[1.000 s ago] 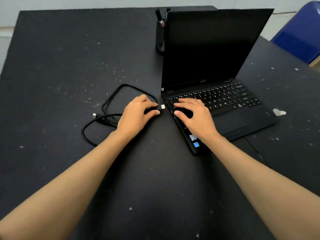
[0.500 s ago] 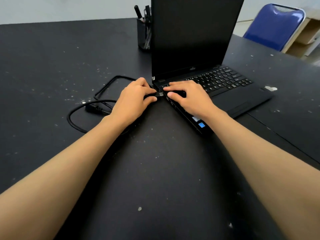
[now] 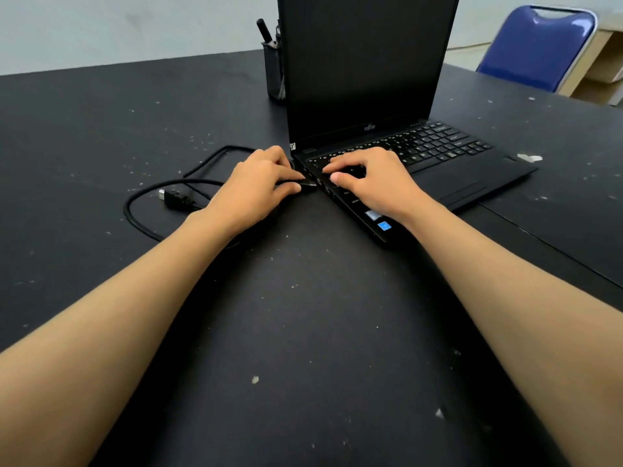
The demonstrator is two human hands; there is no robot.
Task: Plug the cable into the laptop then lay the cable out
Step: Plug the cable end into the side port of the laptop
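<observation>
Left hand (image 3: 259, 190): pinches cable plug (image 3: 308, 184) at laptop (image 3: 438, 170) left edge (seating unclear)
Right hand (image 3: 367, 180): fingers spread flat, holding nothing, on laptop keyboard
Cable (image 3: 148, 224): looped left of laptop

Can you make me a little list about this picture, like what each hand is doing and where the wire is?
left hand: pinching the cable plug at the laptop's left side
right hand: resting flat on the keyboard, steadying the laptop
plug fully in: cannot tell
cable: looped on the table, left of the laptop
other cable end: lying loose inside the loop
laptop screen: dark
behind laptop: pen holder
</observation>
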